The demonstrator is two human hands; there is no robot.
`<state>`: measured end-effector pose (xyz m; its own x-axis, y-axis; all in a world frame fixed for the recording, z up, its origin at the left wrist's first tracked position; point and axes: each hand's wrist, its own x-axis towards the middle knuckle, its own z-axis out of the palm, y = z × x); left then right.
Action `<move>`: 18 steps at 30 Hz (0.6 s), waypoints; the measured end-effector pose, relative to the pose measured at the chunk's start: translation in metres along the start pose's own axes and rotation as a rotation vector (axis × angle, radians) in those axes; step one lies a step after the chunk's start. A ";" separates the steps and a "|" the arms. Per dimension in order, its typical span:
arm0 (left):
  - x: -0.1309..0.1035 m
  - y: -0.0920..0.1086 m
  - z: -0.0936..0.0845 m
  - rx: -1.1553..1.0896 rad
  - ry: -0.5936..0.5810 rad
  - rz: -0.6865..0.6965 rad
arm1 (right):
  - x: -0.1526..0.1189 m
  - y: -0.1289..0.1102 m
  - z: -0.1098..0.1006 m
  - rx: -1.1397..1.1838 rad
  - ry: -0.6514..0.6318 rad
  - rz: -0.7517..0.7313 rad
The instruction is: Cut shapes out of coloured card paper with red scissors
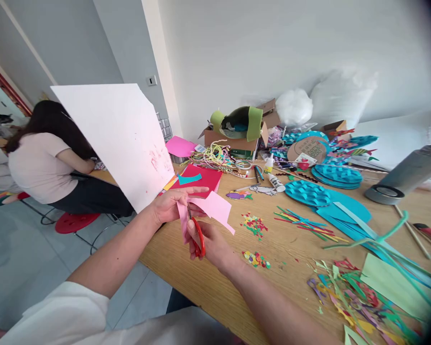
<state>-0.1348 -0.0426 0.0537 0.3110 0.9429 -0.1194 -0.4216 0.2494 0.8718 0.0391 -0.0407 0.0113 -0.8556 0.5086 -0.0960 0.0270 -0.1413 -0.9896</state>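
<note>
A sheet of pink paper (217,209) with an uneven cut edge is held up over the table's near left edge. My left hand (172,203) pinches it near its upper left part. My right hand (208,239) grips red-handled scissors (200,239), whose blades point up and meet the paper. A narrower pink flap hangs to the left of the blades. How far the blades are apart is hard to tell. Just behind my left hand lie red paper (210,179) and a curved blue paper strip (190,179).
Small paper bits (254,225), round dots (255,259) and colourful scraps (366,297) lie on the wooden table (287,287). Blue paper discs (307,193), a glue bottle (276,183) and a grey flask (409,175) stand farther right. A white board (118,139) rises at left; beyond it sits a person (46,163).
</note>
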 end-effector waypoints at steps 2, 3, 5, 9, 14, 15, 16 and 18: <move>0.000 -0.001 0.001 -0.018 0.004 0.021 | 0.002 0.004 0.000 0.006 0.008 -0.029; -0.001 -0.001 0.001 -0.023 0.015 0.029 | 0.003 0.005 0.000 0.007 0.015 -0.043; -0.001 -0.001 0.002 -0.030 0.038 0.036 | 0.005 0.008 0.000 0.001 0.029 -0.054; -0.001 -0.002 0.002 -0.049 0.060 0.046 | 0.004 0.006 0.001 -0.018 0.041 -0.032; -0.001 -0.004 -0.001 -0.122 0.049 0.050 | 0.005 0.001 0.002 -0.023 0.053 -0.057; -0.001 -0.005 -0.001 -0.134 0.056 0.051 | 0.006 0.002 0.002 -0.020 0.050 -0.063; -0.001 -0.005 0.001 -0.148 0.069 0.053 | 0.007 0.003 0.003 -0.017 0.046 -0.066; -0.001 -0.005 0.004 -0.171 0.096 0.054 | 0.010 0.005 0.003 -0.012 0.045 -0.078</move>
<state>-0.1293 -0.0456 0.0509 0.2048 0.9706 -0.1266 -0.5765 0.2241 0.7858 0.0295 -0.0389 0.0057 -0.8313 0.5553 -0.0231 -0.0322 -0.0897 -0.9954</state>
